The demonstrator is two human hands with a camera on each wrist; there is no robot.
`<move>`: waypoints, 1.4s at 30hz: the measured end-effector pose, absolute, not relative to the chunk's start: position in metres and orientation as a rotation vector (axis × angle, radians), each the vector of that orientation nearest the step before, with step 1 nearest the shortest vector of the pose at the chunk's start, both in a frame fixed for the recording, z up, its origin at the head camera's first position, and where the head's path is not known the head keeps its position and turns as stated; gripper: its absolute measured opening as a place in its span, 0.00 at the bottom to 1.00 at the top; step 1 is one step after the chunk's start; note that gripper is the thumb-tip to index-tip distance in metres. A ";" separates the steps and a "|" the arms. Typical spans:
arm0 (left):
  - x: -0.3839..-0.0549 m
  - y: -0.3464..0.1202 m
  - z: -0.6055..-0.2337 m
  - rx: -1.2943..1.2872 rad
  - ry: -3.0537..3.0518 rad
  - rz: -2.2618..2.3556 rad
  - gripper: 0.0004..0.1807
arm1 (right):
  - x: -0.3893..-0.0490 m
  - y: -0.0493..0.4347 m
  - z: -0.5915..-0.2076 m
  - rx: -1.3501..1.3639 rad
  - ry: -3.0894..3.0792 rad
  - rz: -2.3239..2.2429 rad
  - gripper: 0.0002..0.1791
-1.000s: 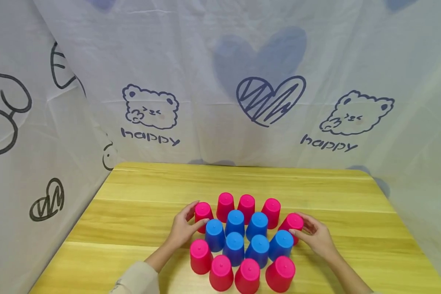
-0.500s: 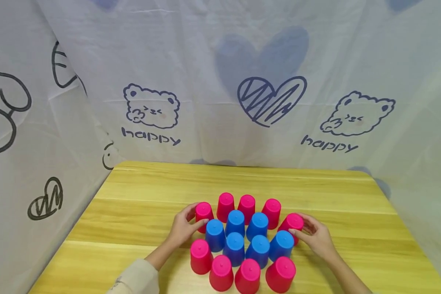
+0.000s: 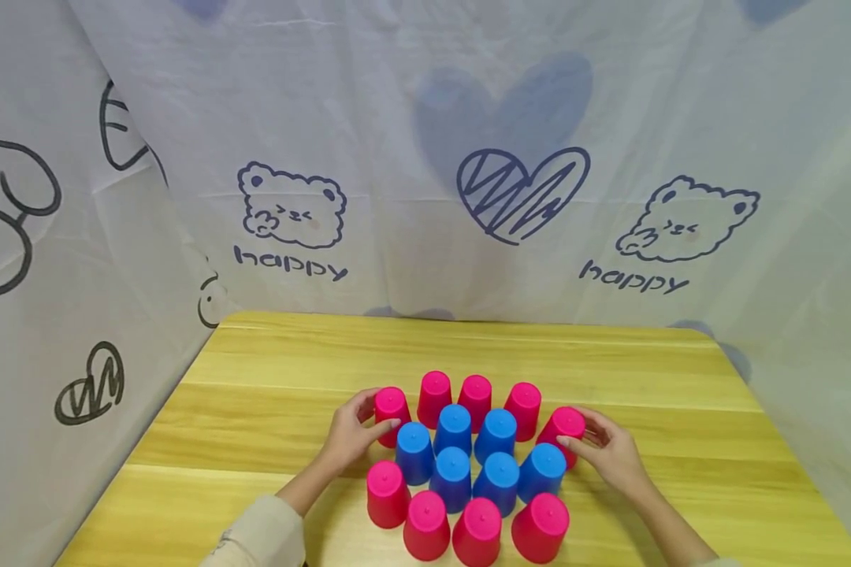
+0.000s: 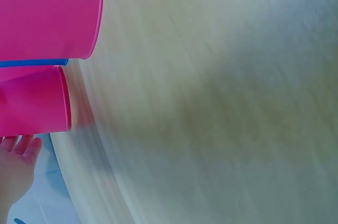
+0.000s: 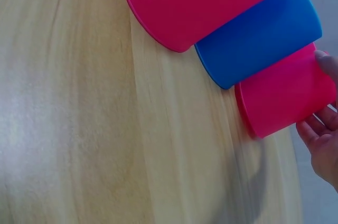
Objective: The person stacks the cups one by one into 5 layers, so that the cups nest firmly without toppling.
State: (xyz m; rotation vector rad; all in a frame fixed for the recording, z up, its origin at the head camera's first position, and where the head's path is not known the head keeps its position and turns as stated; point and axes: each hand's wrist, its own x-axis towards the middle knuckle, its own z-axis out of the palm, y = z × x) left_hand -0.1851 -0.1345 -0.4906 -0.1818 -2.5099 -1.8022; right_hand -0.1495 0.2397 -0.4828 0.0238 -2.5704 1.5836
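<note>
In the head view, my left hand point(image 3: 350, 435) grips an upside-down pink cup point(image 3: 392, 403) at the left of a cluster, thumb on the near side. Across the cluster, my right hand point(image 3: 615, 458) grips another inverted pink cup point(image 3: 564, 424) by its outer side. Between them stand several inverted blue cups point(image 3: 454, 476). The left wrist view has my fingers point(image 4: 27, 149) along the side of the held pink cup point(image 4: 34, 102). From the right wrist, the thumb point(image 5: 328, 64) and fingers hold the pink cup point(image 5: 288, 93) behind a blue cup point(image 5: 259, 36).
Three pink cups point(image 3: 477, 398) line the far side of the blue ones. Several more pink cups point(image 3: 427, 524) stand along the near side. The wooden table point(image 3: 269, 409) meets a white cloth backdrop point(image 3: 397, 157) at its back edge, with cloth at both sides.
Both hands and their pink cups have shifted very slightly upward in the head view, away from the person. The other cups stay where they were.
</note>
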 end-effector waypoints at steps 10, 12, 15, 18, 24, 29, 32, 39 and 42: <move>-0.193 -0.136 -0.483 -0.185 -2.513 -1.801 0.25 | -0.150 0.245 -0.481 0.063 -2.514 1.604 0.26; -0.195 -0.136 -0.481 -0.183 -2.522 -1.793 0.25 | -0.151 0.245 -0.480 0.053 -2.523 1.590 0.26; -0.200 -0.136 -0.479 -0.166 -2.538 -1.800 0.25 | -0.152 0.246 -0.478 0.036 -2.537 1.573 0.26; -0.204 -0.135 -0.478 -0.148 -2.553 -1.794 0.26 | -0.153 0.247 -0.474 0.023 -2.570 1.541 0.27; -0.211 -0.134 -0.476 -0.108 -2.569 -1.781 0.27 | -0.158 0.251 -0.466 0.092 -2.567 1.500 0.26; -0.216 -0.132 -0.475 -0.106 -2.580 -1.775 0.27 | -0.160 0.255 -0.459 0.140 -2.527 1.489 0.25; -0.221 -0.130 -0.475 -0.112 -2.577 -1.753 0.27 | -0.161 0.256 -0.455 0.137 -2.518 1.490 0.25; -0.231 -0.124 -0.472 -0.138 -2.581 -1.719 0.27 | -0.163 0.254 -0.450 0.108 -2.530 1.486 0.26; -0.234 -0.122 -0.470 -0.138 -2.614 -1.684 0.27 | -0.164 0.253 -0.449 0.095 -2.549 1.471 0.27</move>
